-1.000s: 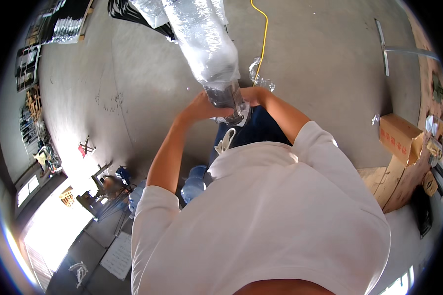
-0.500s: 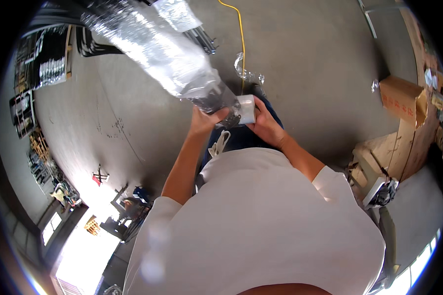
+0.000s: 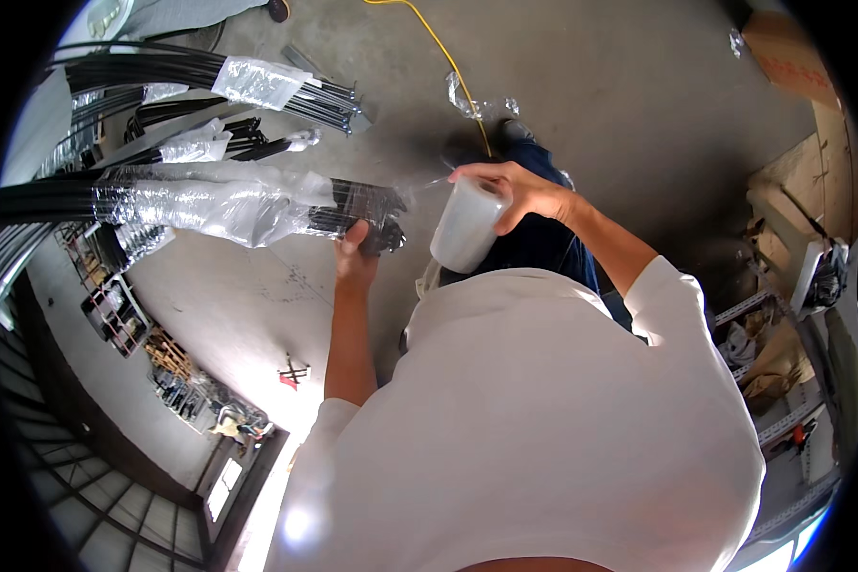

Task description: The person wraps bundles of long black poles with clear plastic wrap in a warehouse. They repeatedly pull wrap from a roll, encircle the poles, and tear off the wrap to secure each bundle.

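My left hand (image 3: 356,253) grips the near end of a bundle of black rods (image 3: 362,212), which is wrapped along its length in clear stretch film (image 3: 214,205). A roll of clear stretch film (image 3: 465,227) is in my right hand (image 3: 515,191), held up just to the right of the bundle's end. A thin strip of film runs from the roll toward the rods. The bundle stretches away to the left, roughly level.
More black rod bundles (image 3: 210,81) with film patches lie on the concrete floor beyond. A yellow cable (image 3: 439,43) crosses the floor. Crumpled film (image 3: 477,103) lies near my feet. Cardboard boxes (image 3: 791,57) and wooden pallets (image 3: 791,219) stand at the right; racks (image 3: 114,305) at the left.
The bundle has swung from pointing up to lying toward the left. My right hand has pulled the roll away to the right of the bundle's end.
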A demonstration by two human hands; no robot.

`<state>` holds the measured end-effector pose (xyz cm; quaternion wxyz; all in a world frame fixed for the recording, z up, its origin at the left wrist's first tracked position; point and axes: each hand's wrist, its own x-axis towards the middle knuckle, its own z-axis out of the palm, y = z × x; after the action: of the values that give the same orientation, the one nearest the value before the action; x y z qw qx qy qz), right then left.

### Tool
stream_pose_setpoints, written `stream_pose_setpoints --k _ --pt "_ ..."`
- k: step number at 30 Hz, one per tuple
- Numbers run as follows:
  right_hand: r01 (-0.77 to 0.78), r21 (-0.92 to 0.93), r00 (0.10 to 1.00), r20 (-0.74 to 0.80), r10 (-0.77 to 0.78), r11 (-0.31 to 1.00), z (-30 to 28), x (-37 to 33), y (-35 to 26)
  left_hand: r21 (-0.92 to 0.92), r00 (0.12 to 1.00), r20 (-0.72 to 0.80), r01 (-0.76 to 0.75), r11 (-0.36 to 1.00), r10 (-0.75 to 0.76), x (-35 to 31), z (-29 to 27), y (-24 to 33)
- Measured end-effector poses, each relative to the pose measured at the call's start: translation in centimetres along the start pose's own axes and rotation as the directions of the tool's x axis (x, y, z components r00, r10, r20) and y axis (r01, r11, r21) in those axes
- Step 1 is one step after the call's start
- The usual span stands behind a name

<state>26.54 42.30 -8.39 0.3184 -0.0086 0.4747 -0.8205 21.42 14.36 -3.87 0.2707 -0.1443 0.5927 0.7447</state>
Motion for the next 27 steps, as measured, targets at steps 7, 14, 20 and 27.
stream_pose_setpoints --k 7,14,20,27 --pt "0.105 0.163 0.988 0.099 -0.122 0.981 4.9 1.3 -2.5 0.128 0.995 -0.095 0.057 0.99 -0.045 1.1 0.3 -0.4" --pt "0.189 -0.117 0.971 0.172 -0.168 0.975 8.5 3.0 -2.8 0.775 0.877 -0.172 -0.161 0.611 0.449 -6.0 0.2 3.1" --pt "0.267 -0.294 0.958 0.186 -0.219 0.918 11.1 5.0 -2.0 0.963 0.876 -0.237 0.153 0.223 0.42 -12.5 7.2 1.3" --pt "-0.071 -0.164 0.991 0.104 0.089 0.984 6.5 12.5 -4.2 0.61 0.864 -0.358 -0.072 0.789 0.355 -14.0 0.2 1.8"
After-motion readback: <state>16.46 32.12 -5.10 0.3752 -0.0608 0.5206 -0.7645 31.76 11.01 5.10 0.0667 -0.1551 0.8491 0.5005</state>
